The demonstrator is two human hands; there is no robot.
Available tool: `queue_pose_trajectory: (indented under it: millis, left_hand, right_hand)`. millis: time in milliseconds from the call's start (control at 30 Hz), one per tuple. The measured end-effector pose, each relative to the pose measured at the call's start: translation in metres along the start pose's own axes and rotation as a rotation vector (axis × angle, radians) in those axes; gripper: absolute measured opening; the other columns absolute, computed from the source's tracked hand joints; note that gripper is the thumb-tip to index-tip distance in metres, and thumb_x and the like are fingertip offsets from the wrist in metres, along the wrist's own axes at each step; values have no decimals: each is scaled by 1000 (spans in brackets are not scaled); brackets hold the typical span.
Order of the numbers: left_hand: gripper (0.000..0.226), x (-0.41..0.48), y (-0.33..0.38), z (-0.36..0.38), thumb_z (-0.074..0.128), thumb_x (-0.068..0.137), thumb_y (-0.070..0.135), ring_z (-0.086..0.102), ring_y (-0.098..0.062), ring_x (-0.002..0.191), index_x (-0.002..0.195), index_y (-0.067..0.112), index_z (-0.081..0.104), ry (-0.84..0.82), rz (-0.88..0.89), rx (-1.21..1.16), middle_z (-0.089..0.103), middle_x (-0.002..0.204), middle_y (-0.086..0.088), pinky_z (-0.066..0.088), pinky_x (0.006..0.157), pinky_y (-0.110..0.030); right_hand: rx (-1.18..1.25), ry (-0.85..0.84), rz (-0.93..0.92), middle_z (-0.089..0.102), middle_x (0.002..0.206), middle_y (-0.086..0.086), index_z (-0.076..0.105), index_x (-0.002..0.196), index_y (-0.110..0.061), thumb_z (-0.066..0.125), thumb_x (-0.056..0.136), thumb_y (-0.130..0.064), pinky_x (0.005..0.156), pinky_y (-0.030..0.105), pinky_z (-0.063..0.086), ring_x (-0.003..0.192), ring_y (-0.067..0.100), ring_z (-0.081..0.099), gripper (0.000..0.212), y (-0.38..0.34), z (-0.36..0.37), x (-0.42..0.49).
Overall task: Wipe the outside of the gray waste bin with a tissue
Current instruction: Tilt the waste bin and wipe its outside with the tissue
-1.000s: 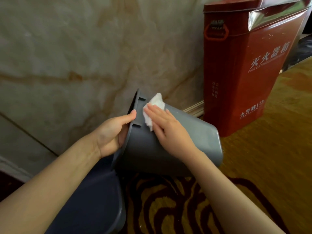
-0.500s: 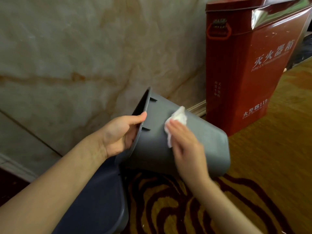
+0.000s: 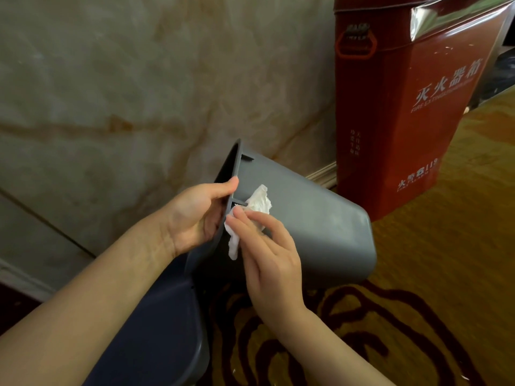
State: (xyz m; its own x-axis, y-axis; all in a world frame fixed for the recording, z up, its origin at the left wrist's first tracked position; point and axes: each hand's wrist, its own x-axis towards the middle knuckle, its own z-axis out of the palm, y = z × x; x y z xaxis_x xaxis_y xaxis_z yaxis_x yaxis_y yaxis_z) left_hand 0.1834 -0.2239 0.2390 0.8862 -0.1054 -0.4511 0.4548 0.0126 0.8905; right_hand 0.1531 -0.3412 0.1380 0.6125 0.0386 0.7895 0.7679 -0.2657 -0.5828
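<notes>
The gray waste bin is held tipped on its side above the carpet, its open mouth facing left toward the wall and its base pointing right. My left hand grips the rim, thumb on top of the edge and fingers hidden inside the mouth. A crumpled white tissue is pressed against the bin's outer wall just below the rim, held there by the fingers of my right hand. Part of the tissue hangs down beside my fingers.
A tall red fire-extinguisher box stands against the marble wall just right of the bin. A dark gray plastic piece, perhaps the bin's lid or outer shell, lies under my left forearm. Patterned gold and brown carpet covers the floor.
My right hand slid the tissue along the bin's outer wall away from the rim, then back down beside it. The bin has tilted a little; my left hand keeps its grip.
</notes>
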Motion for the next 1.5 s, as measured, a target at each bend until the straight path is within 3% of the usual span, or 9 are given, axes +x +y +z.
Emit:
queue_pose_trajectory:
  millis: [200, 467, 600, 733, 867, 1000, 1233, 1400, 1500]
  left_hand:
    - [39, 7, 0, -3, 40, 93, 36, 69, -10, 61, 91, 8, 67, 30, 31, -3, 73, 67, 0, 54, 55, -20]
    - [42, -1, -4, -19, 43, 90, 37, 73, -20, 85, 94, 11, 76, 88, 21, -19, 76, 96, -9, 59, 73, -32]
    - [32, -4, -9, -23, 49, 85, 34, 73, -16, 88, 88, 20, 78, 136, 66, -40, 77, 96, -2, 59, 64, -28]
    - [30, -8, -14, -26, 55, 73, 35, 73, -15, 86, 87, 22, 78, 79, 82, -29, 78, 93, -1, 57, 61, -25]
    - [31, -12, -14, -28, 55, 75, 33, 73, -16, 87, 93, 20, 76, 26, 61, -15, 77, 96, -3, 58, 63, -27]
    - [36, -12, 5, -28, 52, 79, 39, 73, -16, 74, 88, 14, 76, 21, 66, -38, 77, 79, -4, 58, 60, -27]
    - [32, 31, 47, -5, 41, 94, 34, 62, -9, 37, 72, 14, 54, 390, 85, 157, 64, 42, 3, 51, 39, -21]
    - [29, 37, 50, 8, 46, 93, 22, 56, -6, 32, 67, 11, 51, 437, 158, 387, 53, 64, -7, 48, 36, -16]
    - [34, 32, 44, 11, 47, 93, 26, 63, -21, 59, 76, 0, 59, 381, 203, 510, 59, 75, -17, 53, 56, -25]
  right_hand:
    - [159, -58, 175, 61, 119, 3, 55, 120, -13, 48, 92, -9, 96, 27, 45, 113, 11, 53, 30, -6, 2, 6]
    - [-66, -192, -8, 62, 114, 9, 58, 118, -13, 43, 93, -16, 89, 28, 50, 105, 20, 59, 29, 16, -8, -1]
    - [-173, -144, 187, 59, 117, 7, 53, 123, -15, 45, 90, -15, 89, 15, 40, 103, 15, 56, 34, 48, -23, -5]
    - [-214, -114, 462, 53, 127, 7, 46, 131, -21, 43, 93, -18, 82, 19, 42, 108, 16, 54, 38, 83, -39, 1]
    - [-241, -193, 539, 40, 145, 4, 38, 138, -18, 37, 97, -17, 105, 26, 28, 136, 16, 31, 41, 93, -43, 3]
    - [-175, -260, 509, 28, 151, -3, 29, 141, -19, 34, 98, -16, 114, 25, 12, 139, 5, 14, 44, 87, -45, -5]
    - [-193, -210, 475, 30, 150, -3, 30, 141, -18, 38, 96, -10, 117, 34, 17, 141, 8, 16, 46, 75, -52, -24]
    - [-128, -305, 344, 22, 152, 1, 28, 142, -11, 37, 91, 0, 119, 36, 10, 144, 18, 11, 52, 52, -40, 7]
    - [-130, -343, 201, 23, 154, 8, 25, 143, -10, 36, 93, -7, 119, 35, 7, 144, 20, 12, 52, 30, -20, 35]
